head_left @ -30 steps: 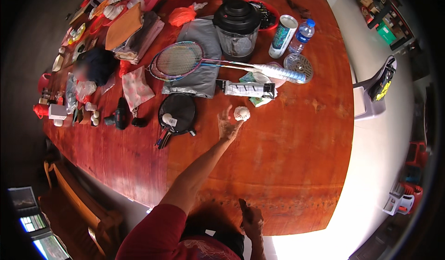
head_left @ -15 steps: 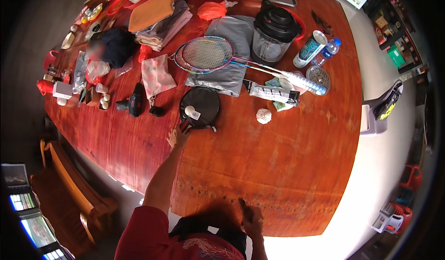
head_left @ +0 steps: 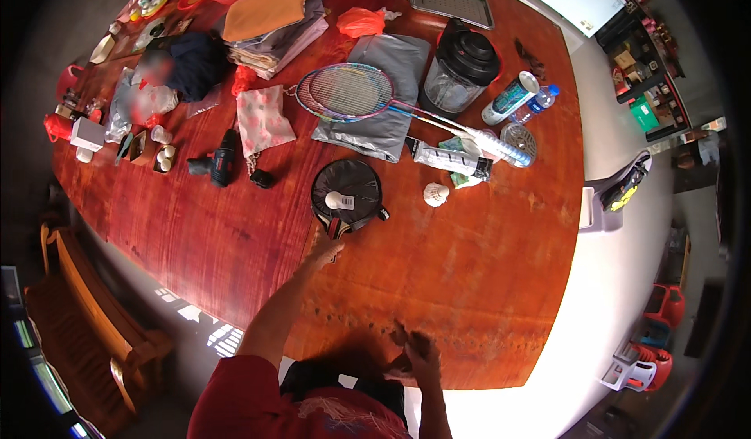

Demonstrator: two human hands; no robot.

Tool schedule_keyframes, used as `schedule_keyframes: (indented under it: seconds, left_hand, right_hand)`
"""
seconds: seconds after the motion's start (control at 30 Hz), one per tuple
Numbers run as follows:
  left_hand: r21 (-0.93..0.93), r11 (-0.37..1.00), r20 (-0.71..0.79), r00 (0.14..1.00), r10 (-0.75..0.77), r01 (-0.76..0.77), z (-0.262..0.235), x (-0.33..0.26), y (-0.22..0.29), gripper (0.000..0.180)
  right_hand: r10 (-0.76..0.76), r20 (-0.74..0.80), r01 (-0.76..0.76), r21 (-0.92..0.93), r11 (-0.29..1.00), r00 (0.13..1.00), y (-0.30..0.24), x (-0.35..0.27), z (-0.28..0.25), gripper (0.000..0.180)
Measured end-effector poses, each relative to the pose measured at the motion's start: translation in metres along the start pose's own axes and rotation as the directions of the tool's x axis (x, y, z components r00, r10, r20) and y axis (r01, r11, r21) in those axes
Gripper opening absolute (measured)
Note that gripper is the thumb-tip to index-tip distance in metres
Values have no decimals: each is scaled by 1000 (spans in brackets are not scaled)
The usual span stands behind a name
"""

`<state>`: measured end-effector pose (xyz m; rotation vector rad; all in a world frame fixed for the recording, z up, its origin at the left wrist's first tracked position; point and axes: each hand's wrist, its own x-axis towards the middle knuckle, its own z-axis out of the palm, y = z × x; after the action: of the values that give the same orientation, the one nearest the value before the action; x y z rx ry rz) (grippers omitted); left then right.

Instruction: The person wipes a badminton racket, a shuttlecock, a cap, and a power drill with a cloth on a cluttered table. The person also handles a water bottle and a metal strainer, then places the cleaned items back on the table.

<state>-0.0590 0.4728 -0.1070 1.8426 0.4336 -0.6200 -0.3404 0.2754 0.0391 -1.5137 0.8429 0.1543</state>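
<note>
My left hand [head_left: 324, 250] is closed round the handle of a table tennis paddle [head_left: 335, 228]. The paddle's blade sits in a round black cover [head_left: 332, 181], on which a white ball and a small label show. The cover lies on the wooden table. Low over the near table edge, my right hand [head_left: 422, 361] has its fingers bent, and a dark patch lies beside them. Whether that hand holds anything is too dim to see. To the right of the cover lies a white shuttlecock [head_left: 436, 195].
Two badminton rackets [head_left: 352, 92] lie on a grey plastic bag [head_left: 375, 138]. A blender jar [head_left: 458, 71], a shuttlecock tube [head_left: 510, 97] and a water bottle [head_left: 540, 102] stand at the far right. A cordless drill [head_left: 223, 161] and a patterned pouch [head_left: 264, 118] lie to the left.
My left hand has moved from beside the paddle onto its handle. The covered paddle has shifted slightly right and nearer. My right hand stays near the table edge, its fingers turned left.
</note>
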Motion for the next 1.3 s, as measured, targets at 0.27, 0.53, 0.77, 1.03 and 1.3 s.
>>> schedule_keyframes:
  seconds: [0.27,0.53,0.77,1.03,1.3]
  left_hand:
    - [24,997,69,995,68,-70,15,-134,-4,65]
    - [-440,897,322,924,209,-49,4,-255,35,58]
    - [-347,918,358,879,317,-190,-4,-309,52,61]
    - [-11,897,303,853,424,-442,-3,-326,40,75]
    - [197,891,335,882,331,-409,-13,-348,61,76]
  right_hand:
    - [-339,4,310,397,864,941,-117,26,7,55]
    - [-811,229,772,-520,365,538,-140,9,55,44]
    - [-864,-112,610,-663,433,492,-156,26,10,33]
    - [-886,300,892,-395,221,353,-192,-22,6,31]
    - [-839,455,878,-476,56,300,-211,-56,2,26]
